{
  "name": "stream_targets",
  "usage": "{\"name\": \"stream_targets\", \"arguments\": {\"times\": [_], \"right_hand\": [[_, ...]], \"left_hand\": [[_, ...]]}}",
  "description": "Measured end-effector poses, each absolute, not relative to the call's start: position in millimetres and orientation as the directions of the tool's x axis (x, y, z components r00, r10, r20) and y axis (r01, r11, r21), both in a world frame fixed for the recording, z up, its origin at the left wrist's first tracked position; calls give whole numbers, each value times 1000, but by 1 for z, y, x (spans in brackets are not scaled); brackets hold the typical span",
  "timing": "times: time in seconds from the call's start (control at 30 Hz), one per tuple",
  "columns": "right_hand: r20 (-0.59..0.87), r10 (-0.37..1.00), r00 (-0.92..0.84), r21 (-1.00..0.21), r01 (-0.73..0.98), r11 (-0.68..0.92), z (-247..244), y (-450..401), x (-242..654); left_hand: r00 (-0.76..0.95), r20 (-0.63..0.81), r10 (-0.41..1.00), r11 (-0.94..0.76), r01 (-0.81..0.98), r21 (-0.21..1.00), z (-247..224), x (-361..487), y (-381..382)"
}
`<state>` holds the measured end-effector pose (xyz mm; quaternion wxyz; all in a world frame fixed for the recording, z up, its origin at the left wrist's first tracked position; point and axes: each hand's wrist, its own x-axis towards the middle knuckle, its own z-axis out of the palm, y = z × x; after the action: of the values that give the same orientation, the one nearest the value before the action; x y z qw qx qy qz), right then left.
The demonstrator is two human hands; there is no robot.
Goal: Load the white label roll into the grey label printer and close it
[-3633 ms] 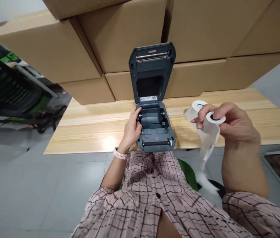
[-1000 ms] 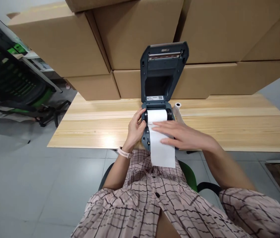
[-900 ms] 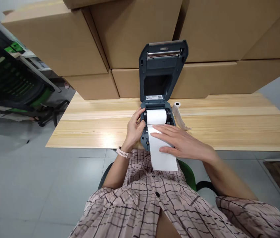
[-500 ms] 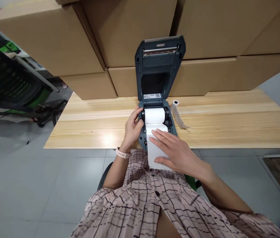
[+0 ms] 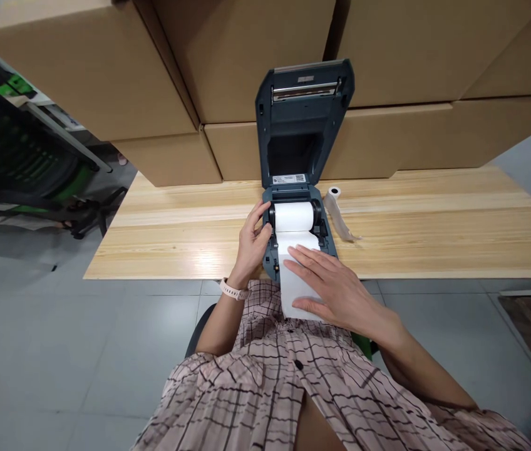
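Paper strip [image 5: 293, 289] under a flat right hand

The right hand [image 5: 334, 285] lies palm down, fingers extended and slightly apart, pressing nothing between them; its fingertips rest on the strip. Just beyond those fingertips, the white roll [image 5: 293, 217] that feeds the strip sits in the bay of the printer [image 5: 288, 195], between two black holders [image 5: 316, 212]. Below the right thumb, the strip's free end hangs past the printer's front edge.

The left hand [image 5: 251, 241] is bent at the printer's left side, index tip and thumb against the edge near the holder. Whether they truly grip or only steady it, I cannot tell.

Past both sets of fingertips stands the raised lid [image 5: 305, 119]. To the right of the roll, beyond the right fingers, a smaller roll [image 5: 334, 195] lies on the table [image 5: 190, 232], its curled tail trailing toward the right hand.

The strip should be light, limp and easily creased or torn; best held by its side edges or free end, with an open palm to flatten it. The roll looks firmer, best pinched at its ends. The printer is probably stiff and far heavier, suited to a hold along its side walls.
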<state>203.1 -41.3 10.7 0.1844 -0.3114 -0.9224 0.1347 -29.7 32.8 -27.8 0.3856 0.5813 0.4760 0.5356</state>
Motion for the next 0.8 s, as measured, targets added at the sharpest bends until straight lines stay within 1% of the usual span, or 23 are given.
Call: {"name": "stream_targets", "arguments": {"times": [0.1,0.2,0.27,0.33,0.4,0.43,0.47,0.5,0.53,0.57,0.6,0.67,0.7,0.8], "right_hand": [[257,634,-729,-362,536,763,10,-43,203],[271,623,-734,-317,543,778,10,-49,202],[282,616,-735,-307,539,784,11,-52,204],[295,599,-744,-357,496,792,16,-51,209],[341,585,-736,-468,407,784,25,-41,217],[391,598,-700,-524,365,769,31,-30,222],[459,631,-625,-569,339,749,37,-16,227],[534,675,-509,-602,331,726,44,1,232],[603,714,-357,-623,348,700,51,21,237],[660,725,-195,-639,361,679,57,42,241],[684,726,-68,-660,367,656,64,65,243],[659,752,34,-717,333,613,75,111,245],[618,784,55,-759,303,577,80,131,244],[450,892,37,-877,209,433,93,180,235]], "left_hand": [[-34,208,978,-203,110,973,-22,-28,28],[-20,112,994,-111,22,994,-10,-20,10],[-37,64,997,-63,9,998,-3,-14,-8],[-49,18,999,-15,51,999,1,-7,-26],[-38,-19,999,22,73,997,3,-4,-41],[-27,-35,999,37,66,997,2,-3,-46],[-17,-46,999,47,49,998,2,-3,-50],[-8,-57,998,57,28,998,1,-3,-54],[2,-68,998,68,5,998,1,-4,-56],[11,-78,997,78,-14,997,0,-5,-58],[19,-88,996,88,-29,996,-1,-6,-60],[27,-100,995,101,-46,994,-1,-8,-63],[31,-100,994,102,-51,994,-1,-9,-63],[41,-83,996,85,-58,995,-2,-12,-63]]}}
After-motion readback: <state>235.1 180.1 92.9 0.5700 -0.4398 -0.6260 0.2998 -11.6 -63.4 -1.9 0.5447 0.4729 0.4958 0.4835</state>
